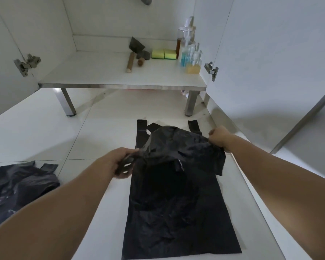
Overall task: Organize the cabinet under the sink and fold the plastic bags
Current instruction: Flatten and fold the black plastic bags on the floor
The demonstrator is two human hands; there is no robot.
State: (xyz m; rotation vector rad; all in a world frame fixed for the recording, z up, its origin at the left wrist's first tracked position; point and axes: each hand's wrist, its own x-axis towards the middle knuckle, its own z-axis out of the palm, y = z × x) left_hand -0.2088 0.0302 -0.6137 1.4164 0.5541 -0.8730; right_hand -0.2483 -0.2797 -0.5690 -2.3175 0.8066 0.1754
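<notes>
Both hands, the left hand (123, 162) and right hand (220, 137), pinch the black bag (178, 184) (lying long, pointing away toward the cabinet) by its far side corners.

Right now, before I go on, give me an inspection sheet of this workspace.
Surface: white tiled floor, bare around the bags.
Job's things: flat bag spread on the floor; second bag held above it; cabinet shelf.
Clutter: bag heap at left; scraper, sponges, bottles on the shelf.
Hands: left hand and right hand each grip the second bag.
Cables: nothing seen.
Surroundings: open cabinet doors, hinges.
</notes>
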